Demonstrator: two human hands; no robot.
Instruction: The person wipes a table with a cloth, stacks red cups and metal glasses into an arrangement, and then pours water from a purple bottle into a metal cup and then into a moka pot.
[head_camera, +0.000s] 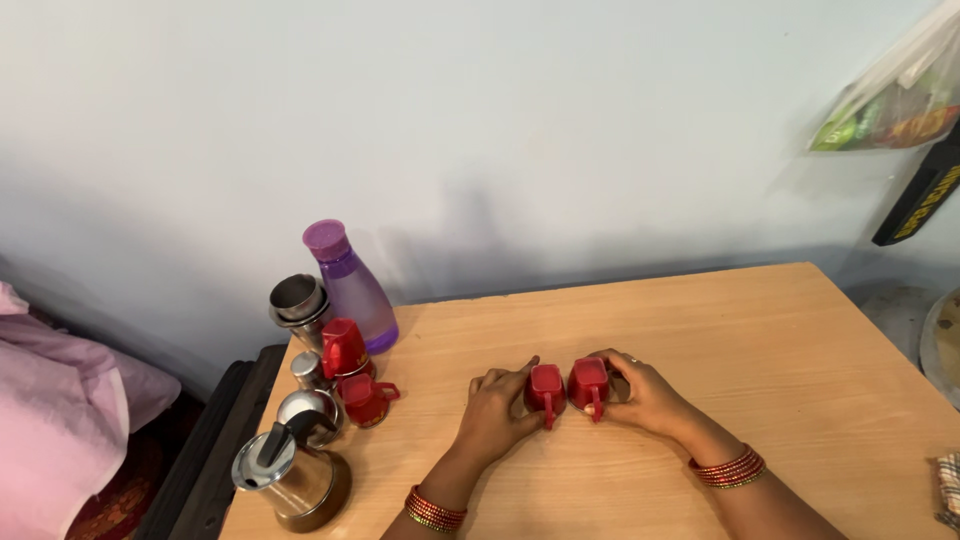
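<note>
Where hands (560, 400) rest: wooden table (760, 340), pale wall (500, 120).

Home room, kitchen corner: wooden table (760, 340) against plain wall, steel kettle (290, 478), steel tumblers (298, 300), purple water bottle (350, 285) (pink cloth (55, 420) at left).

A pale bluish wall (480, 120) rises behind a light wooden table (760, 330), with soft shadows along its base.

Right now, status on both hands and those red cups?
Left hand gripping one small red cup; right hand gripping the other red cup. Cups side by side on the wooden table, handles toward the wearer. Nothing around them.
</note>
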